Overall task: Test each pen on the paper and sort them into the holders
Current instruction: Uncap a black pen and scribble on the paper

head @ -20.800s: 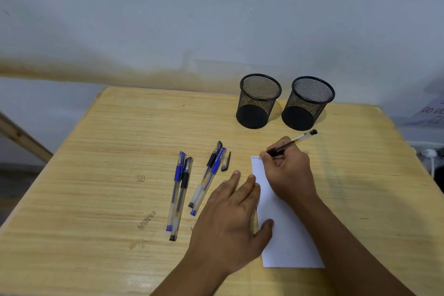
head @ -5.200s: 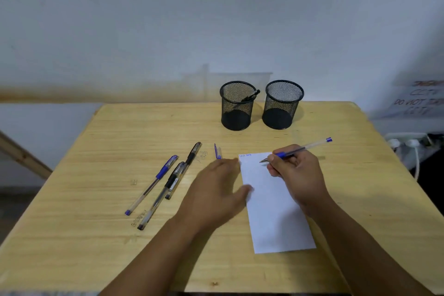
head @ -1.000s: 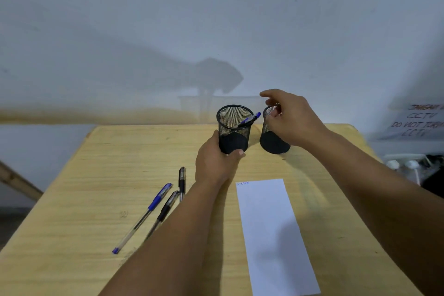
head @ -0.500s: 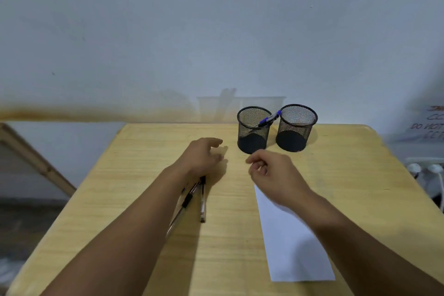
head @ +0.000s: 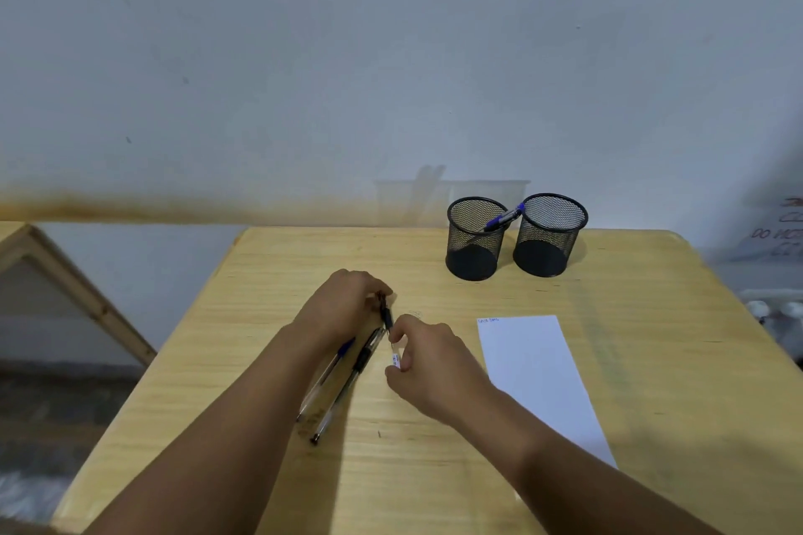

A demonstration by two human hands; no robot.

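Note:
My left hand [head: 345, 306] and my right hand [head: 430, 367] both pinch one black pen [head: 388, 322] just above the wooden table [head: 269, 274]. The left fingers grip its dark cap end and the right fingers grip its clear barrel. Right beside it a blue pen [head: 328, 376] and another black pen [head: 347, 382] lie side by side on the table, partly under my left wrist. The white paper [head: 536, 374] lies to the right of my hands. Two black mesh holders stand at the back: the left holder [head: 473, 248] has a blue pen [head: 504, 220] leaning out, and the right holder [head: 548, 243] shows no pen.
The table meets a pale wall at the back. A wooden frame [head: 69, 291] leans beyond the table's left edge. White plugs [head: 771, 311] and a paper sign [head: 778, 235] sit past the right edge.
Both hands came off the holders and moved down to the pens on the left. They now grip one black pen together, and the view has tilted back down.

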